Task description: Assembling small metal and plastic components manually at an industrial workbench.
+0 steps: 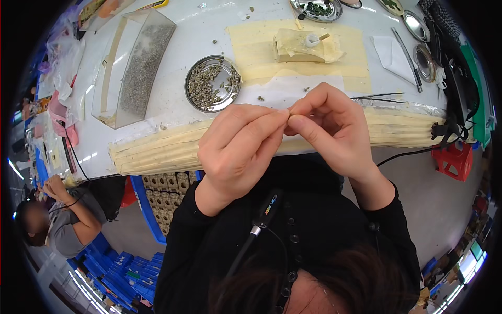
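Note:
My left hand (241,144) and my right hand (334,131) meet fingertip to fingertip over the table's near edge. Both are closed in a pinch. A tiny piece seems to sit between the fingertips, too small and covered to name. Left of my left hand stands a round metal dish (229,96) holding many small metallic parts. A few loose parts (261,98) lie on the white surface just beyond my hands. Close to my right hand rest thin metal tweezers (379,98).
Farther back, a tape-covered block (298,54) carries a small white cup (312,41) with a stick. A clear box (110,78) of small grey pieces stands left. Tape-wrapped padding (157,154) lines the near edge. A blue crate (140,201) is below; another person (73,225) sits left.

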Demonstrator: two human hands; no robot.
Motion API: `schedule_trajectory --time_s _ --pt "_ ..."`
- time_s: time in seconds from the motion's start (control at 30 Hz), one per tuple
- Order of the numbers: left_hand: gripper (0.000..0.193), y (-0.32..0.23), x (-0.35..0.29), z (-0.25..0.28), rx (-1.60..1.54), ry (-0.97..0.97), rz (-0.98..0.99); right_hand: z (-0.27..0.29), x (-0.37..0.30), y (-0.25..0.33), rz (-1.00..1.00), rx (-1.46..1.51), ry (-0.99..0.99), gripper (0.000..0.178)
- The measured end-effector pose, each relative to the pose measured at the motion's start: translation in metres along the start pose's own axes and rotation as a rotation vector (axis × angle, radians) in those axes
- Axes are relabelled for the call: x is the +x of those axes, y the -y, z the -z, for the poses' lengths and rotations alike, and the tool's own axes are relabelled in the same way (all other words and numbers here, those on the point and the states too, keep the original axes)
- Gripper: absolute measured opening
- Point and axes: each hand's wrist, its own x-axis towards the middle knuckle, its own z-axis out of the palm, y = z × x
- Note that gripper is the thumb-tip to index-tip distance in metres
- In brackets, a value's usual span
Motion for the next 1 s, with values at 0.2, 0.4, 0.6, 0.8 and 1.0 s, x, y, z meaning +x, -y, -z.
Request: schedule_trajectory --time_s 0.2,0.4,0.6,0.8,1.0 --pt "0.022 0.015 0.005 0.003 -0.266 0.053 -0.054 0.011 0.006 0.011 -0.29 0.353 0.132 0.016" --pt "0.022 0.017 0.005 0.002 -0.374 0.071 -0.002 0.012 0.005 0.013 -0.345 0.363 0.15 0.018" --pt "0.02 0.003 0.006 0.004 -0.14 0.026 0.01 0.007 0.004 0.009 -0.239 0.354 0.121 0.014" --pt "0.023 0.002 0.004 -0.003 0.015 -0.056 -0.065 -0.001 -0.002 0.003 -0.017 0.107 0.023 0.009" --pt "0.023 0.004 0.004 -0.004 -0.057 -0.041 -0.029 -0.005 -0.004 0.007 -0.062 0.13 -0.033 0.009"
